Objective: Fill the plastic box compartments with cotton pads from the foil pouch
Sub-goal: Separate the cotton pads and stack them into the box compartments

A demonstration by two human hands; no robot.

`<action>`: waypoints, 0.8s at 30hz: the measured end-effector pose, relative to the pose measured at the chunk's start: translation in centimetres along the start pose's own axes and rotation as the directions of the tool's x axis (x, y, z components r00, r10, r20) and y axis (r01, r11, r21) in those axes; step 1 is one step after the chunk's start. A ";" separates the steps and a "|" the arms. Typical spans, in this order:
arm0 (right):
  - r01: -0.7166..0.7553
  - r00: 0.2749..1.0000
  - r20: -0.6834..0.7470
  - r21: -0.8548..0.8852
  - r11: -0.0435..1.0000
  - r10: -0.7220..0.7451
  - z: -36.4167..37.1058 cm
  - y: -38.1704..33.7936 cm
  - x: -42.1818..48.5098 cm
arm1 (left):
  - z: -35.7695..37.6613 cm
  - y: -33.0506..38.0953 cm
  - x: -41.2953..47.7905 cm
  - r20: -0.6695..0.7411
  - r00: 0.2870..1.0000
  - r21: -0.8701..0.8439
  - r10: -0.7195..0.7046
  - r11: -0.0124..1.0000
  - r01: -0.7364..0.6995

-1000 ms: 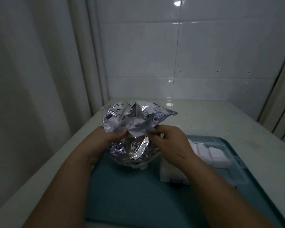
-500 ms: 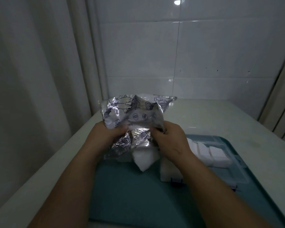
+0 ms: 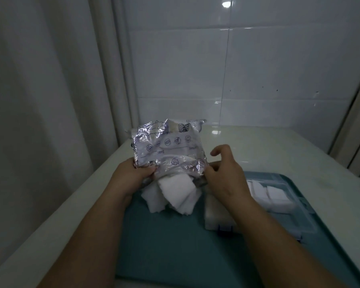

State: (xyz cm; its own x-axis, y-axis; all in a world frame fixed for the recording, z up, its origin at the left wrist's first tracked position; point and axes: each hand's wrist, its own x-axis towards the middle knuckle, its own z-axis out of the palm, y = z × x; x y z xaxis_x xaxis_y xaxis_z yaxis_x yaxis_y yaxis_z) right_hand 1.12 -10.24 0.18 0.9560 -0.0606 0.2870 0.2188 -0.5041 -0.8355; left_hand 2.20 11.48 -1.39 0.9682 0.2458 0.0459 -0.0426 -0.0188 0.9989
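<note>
A person is holding an upturned pouch (image 3: 168,148) above a teal mat (image 3: 175,246), its printed label reading upside down. The left hand (image 3: 133,173) is gripping the pouch's lower left corner, fingers curled round the foil. The right hand (image 3: 222,175) is pinching the lower right edge, with its forefinger lifted clear. White pads (image 3: 175,194) are hanging out of the pouch's open mouth between the two hands, their lowest corners reaching down to the mat (whether they are touching it cannot be told). Just right of the right wrist, a clear box (image 3: 289,206) is lying open on the mat, with more white pads sitting in its compartments. The mat is resting on a pale counter (image 3: 258,146).
</note>
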 end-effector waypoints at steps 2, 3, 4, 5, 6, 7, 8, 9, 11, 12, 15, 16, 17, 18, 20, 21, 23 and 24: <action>0.016 1.000 0.005 -0.065 0.998 -0.016 0.2 0.1 0.0 | 0.0 -0.2 0.2 -0.007 1.000 0.032 -0.001 0.999 0.001; 0.024 1.000 0.005 -0.094 0.995 -0.024 0.3 0.1 0.0 | -0.1 -0.3 0.4 -0.007 1.000 0.047 -0.005 0.999 0.006; 0.033 0.999 0.007 -0.123 0.992 -0.032 0.4 0.2 0.1 | -0.1 -0.4 0.6 -0.020 1.000 0.063 -0.020 0.998 0.021; 0.040 0.999 0.013 -0.152 0.988 -0.038 0.4 0.2 0.1 | -0.1 -0.5 0.9 -0.049 0.998 0.075 -0.040 0.996 0.044; 0.048 0.999 0.024 -0.176 0.983 -0.044 0.3 0.2 0.1 | -0.2 -0.5 1.1 -0.105 0.993 0.077 -0.058 0.995 0.066; 0.053 0.998 0.038 -0.198 0.979 -0.046 0.3 0.3 0.1 | -0.2 -0.4 1.3 -0.163 0.985 0.073 -0.061 0.995 0.074; 0.056 0.998 0.053 -0.219 0.974 -0.045 0.2 0.3 0.1 | -0.2 -0.5 1.5 -0.214 0.976 0.079 -0.048 0.995 0.066; 0.057 0.997 0.069 -0.246 0.968 -0.042 0.2 0.4 0.2 | -0.2 -0.6 1.7 -0.246 0.969 0.110 -0.023 0.993 0.051; 0.082 0.993 0.107 -0.322 0.943 -0.049 0.3 0.5 0.3 | -0.2 -0.8 1.6 -0.266 0.963 0.254 0.054 0.967 0.016; 0.095 0.990 0.128 -0.356 0.930 -0.052 0.5 0.6 0.4 | -0.1 -0.8 1.4 -0.260 0.961 0.333 0.091 0.943 0.001; 0.137 0.985 0.155 -0.449 0.883 -0.074 0.7 0.7 0.4 | -0.3 -1.0 1.2 -0.215 0.967 0.448 0.134 0.894 -0.024; 0.153 0.984 0.150 -0.461 0.874 -0.094 0.7 0.7 0.4 | -0.4 -1.0 1.2 -0.203 0.970 0.474 0.136 0.880 -0.024; 0.161 0.984 0.137 -0.449 0.879 -0.110 0.6 0.8 0.5 | -0.4 -1.1 1.2 -0.192 0.971 0.503 0.143 0.864 -0.028; 0.161 0.986 0.116 -0.413 0.897 -0.124 0.5 0.8 0.5 | -0.4 -1.0 1.2 -0.184 0.971 0.530 0.151 0.847 -0.031; 0.146 0.989 0.062 -0.339 0.929 -0.133 -0.1 0.7 0.6 | -0.3 -0.6 1.0 -0.181 0.965 0.584 0.189 0.810 -0.049; 0.140 0.990 0.047 -0.324 0.936 -0.132 -0.5 0.6 0.6 | -0.1 -0.3 0.7 -0.182 0.956 0.612 0.230 0.787 -0.073; 0.141 0.990 0.052 -0.312 0.940 -0.132 -1.2 0.4 0.5 | 0.3 0.7 -0.2 -0.154 0.934 0.629 0.323 0.761 -0.159; 0.144 0.989 0.062 -0.305 0.941 -0.131 -1.4 0.4 0.5 | 0.6 1.3 -0.8 -0.118 0.924 0.626 0.364 0.749 -0.215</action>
State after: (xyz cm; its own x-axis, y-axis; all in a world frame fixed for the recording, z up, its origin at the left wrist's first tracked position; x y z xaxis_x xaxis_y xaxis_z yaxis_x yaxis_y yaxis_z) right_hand 1.38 -11.69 0.70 0.9292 0.0600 0.3646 0.2843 -0.7463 -0.6018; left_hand 1.55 10.69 -0.14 0.8500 0.3346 0.4069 -0.0860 -0.6740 0.7337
